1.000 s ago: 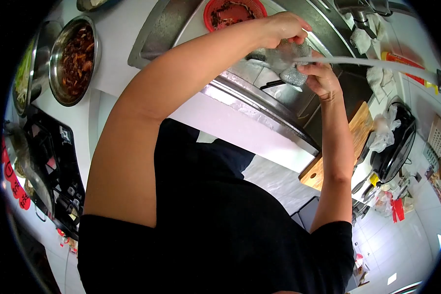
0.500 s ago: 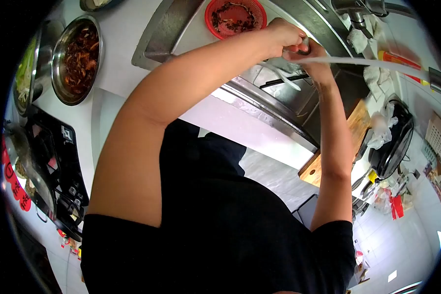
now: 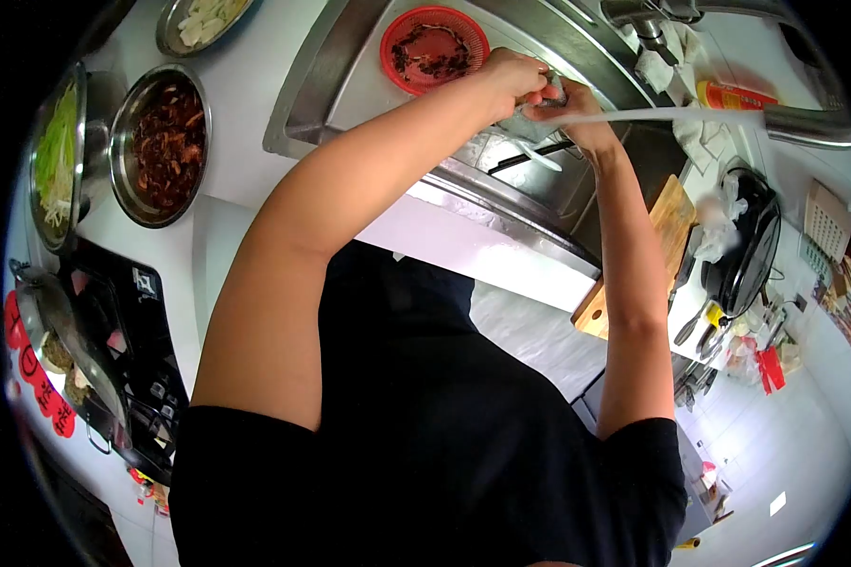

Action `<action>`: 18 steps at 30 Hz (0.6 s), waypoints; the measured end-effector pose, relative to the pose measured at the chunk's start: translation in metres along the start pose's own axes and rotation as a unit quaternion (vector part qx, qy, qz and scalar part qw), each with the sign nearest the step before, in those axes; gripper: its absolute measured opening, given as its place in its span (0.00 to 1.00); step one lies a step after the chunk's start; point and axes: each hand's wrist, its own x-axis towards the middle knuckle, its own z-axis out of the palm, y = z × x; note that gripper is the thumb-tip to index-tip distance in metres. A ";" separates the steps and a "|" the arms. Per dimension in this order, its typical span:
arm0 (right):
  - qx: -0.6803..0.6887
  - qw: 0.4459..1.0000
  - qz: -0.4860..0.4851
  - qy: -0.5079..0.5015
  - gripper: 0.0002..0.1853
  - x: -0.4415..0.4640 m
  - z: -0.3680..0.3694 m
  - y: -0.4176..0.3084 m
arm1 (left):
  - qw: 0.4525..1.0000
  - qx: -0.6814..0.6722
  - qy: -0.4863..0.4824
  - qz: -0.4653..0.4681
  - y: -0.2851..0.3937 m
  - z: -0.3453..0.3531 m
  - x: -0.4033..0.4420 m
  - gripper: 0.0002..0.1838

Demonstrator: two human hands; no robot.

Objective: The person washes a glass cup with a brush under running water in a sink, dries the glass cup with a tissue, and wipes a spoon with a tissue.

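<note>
Over the sink [image 3: 350,99], my left hand [image 3: 512,80] and my right hand [image 3: 581,118] are closed together around a small dark grey wet thing [image 3: 557,91]. Its kind I cannot make out, since fingers cover most of it. Running water [image 3: 671,114] streams from the metal faucet [image 3: 808,127] onto my hands. Below them in the sink lie a white spoon [image 3: 543,159] and black chopsticks [image 3: 512,163]. A red plastic basket [image 3: 388,49] with dark bits in it sits beside my left hand.
On the left counter stand a steel bowl of dark reddish food [image 3: 207,142], a bowl of green and white vegetables [image 3: 83,123] and a bowl of pale pieces [image 3: 167,38]. A black stove [image 3: 151,326] is lower left. To the right is a wooden cutting board [image 3: 671,213].
The whole view has shifted, so the basket and my hands appear further left. More grey surface of the held thing shows between my fingers. The water still runs.
</note>
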 end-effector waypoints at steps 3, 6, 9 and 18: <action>0.103 0.986 0.112 -0.062 0.18 -0.008 -0.009 -0.005 | 0.999 0.032 -0.041 0.004 0.000 -0.005 -0.007 0.19; 0.182 0.968 0.154 -0.082 0.19 -0.017 -0.018 -0.010 | 0.992 0.061 -0.099 0.043 0.004 -0.013 0.000 0.19; 0.258 0.958 0.101 -0.076 0.21 -0.018 -0.019 0.009 | 0.985 0.078 -0.138 0.071 0.008 -0.016 0.004 0.18; 0.352 0.924 0.145 -0.033 0.25 -0.032 -0.015 0.004 | 0.987 0.106 -0.104 0.060 0.018 0.005 -0.009 0.17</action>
